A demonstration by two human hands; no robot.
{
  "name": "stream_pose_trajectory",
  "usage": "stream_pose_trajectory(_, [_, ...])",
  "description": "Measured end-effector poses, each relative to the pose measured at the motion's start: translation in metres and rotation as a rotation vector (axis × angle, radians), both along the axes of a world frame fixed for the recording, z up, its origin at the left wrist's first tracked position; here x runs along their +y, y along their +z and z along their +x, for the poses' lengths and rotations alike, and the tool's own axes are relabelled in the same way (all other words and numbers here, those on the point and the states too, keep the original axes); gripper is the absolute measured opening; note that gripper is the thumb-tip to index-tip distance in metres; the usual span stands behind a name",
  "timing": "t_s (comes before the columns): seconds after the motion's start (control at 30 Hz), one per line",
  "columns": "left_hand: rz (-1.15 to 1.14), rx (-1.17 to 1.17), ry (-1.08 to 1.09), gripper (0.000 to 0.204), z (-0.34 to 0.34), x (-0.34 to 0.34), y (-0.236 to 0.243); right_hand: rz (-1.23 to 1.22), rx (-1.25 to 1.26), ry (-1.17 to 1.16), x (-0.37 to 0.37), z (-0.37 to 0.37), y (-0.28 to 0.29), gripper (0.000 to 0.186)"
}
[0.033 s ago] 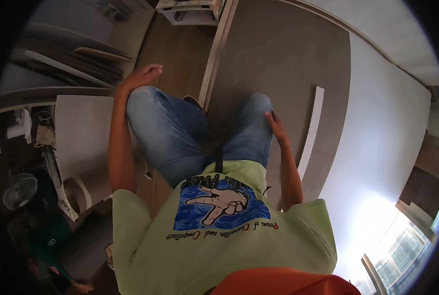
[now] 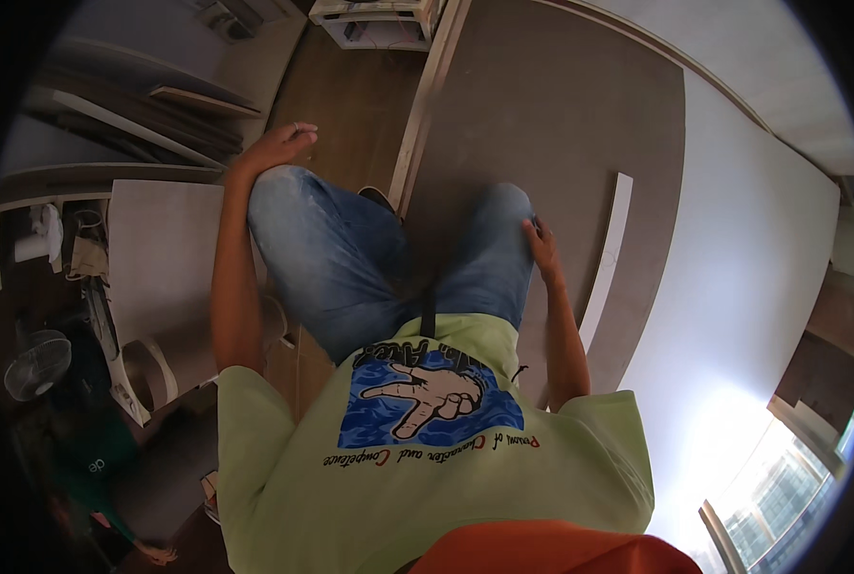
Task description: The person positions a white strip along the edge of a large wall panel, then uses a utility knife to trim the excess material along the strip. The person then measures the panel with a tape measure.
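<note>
My left wrist rests on top of my left knee, clad in blue jeans [image 2: 302, 230]. Beyond the knee my left hand [image 2: 283, 145] hangs open with its fingers loosely stretched and nothing in them. A ring shows on one finger. My right hand [image 2: 542, 245] lies open against the outer side of my right knee, its fingers partly hidden. To the right of it, a narrow white strip [image 2: 610, 249] lies on a large grey-brown board [image 2: 551, 86].
A pale panel [image 2: 743, 239] borders the board on the right. Stacked boards [image 2: 140, 120] lean at the upper left. A white box-shaped machine [image 2: 379, 27] stands ahead on the wooden floor [image 2: 345, 91]. Left are a cabinet panel [image 2: 168, 249] and a fan [image 2: 39, 366]. Another person's hand [image 2: 156, 553] shows lower left.
</note>
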State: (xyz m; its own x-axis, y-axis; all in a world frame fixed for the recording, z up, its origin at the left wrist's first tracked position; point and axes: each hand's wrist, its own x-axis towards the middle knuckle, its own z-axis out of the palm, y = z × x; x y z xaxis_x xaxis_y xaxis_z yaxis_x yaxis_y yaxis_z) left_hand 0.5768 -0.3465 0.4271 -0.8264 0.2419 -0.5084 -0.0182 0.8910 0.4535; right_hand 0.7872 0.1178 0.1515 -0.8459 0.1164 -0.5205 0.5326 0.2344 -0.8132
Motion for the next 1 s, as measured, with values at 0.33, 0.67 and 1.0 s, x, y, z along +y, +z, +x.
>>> stream_pose_trajectory(0.33, [0.175, 0.317, -0.161, 0.058, -0.069, 0.0, -0.073, -0.593, 0.043, -0.231, 0.001, -0.005, -0.074, 0.071])
stream_pose_trajectory(0.67, [0.241, 0.594, 0.118, 0.039, -0.013, 0.013, -0.026, -0.107, -0.125, 0.236, -0.005, -0.01, -0.036, 0.091])
stream_pose_trajectory(1.0, [0.017, 0.412, 0.398, 0.045, 0.102, -0.059, 0.0, 0.475, -0.329, 0.804, 0.032, -0.031, -0.117, 0.107])
